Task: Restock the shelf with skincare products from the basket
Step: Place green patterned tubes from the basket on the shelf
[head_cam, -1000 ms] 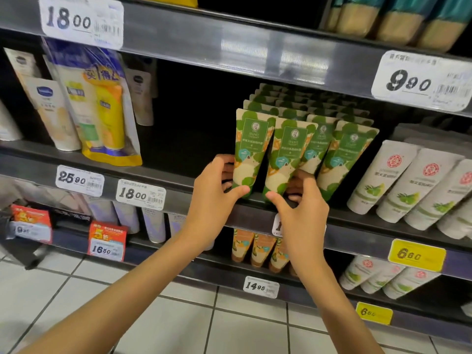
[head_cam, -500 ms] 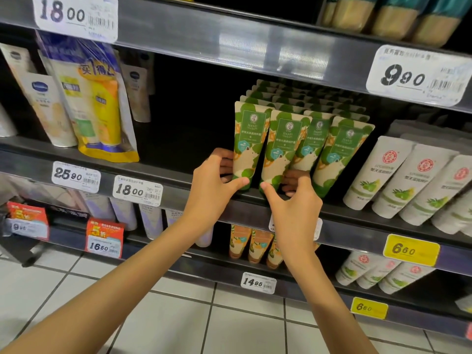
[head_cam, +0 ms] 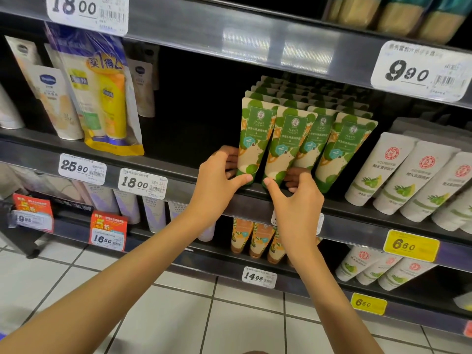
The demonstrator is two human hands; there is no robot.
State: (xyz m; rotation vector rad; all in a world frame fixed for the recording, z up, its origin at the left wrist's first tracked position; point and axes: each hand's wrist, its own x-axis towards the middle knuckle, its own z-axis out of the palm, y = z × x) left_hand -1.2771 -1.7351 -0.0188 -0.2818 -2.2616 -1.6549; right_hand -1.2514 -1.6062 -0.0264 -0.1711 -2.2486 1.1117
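Barely anything had shifted: the left hand stayed pinching the front green tube, the right hand the second green tube, both just left of the white tubes; straightening seemed nearly finished.

Four green tubes stand in the front row at the middle shelf's front edge; the rows behind cannot be counted. Right of them at least four white tubes show. On the shelf below: three orange tubes, three lower white tubes. One yellow pack stands toward the middle shelf's left end. Five white tags show in full, a sixth partly hidden, plus two yellow tags and two red tags.
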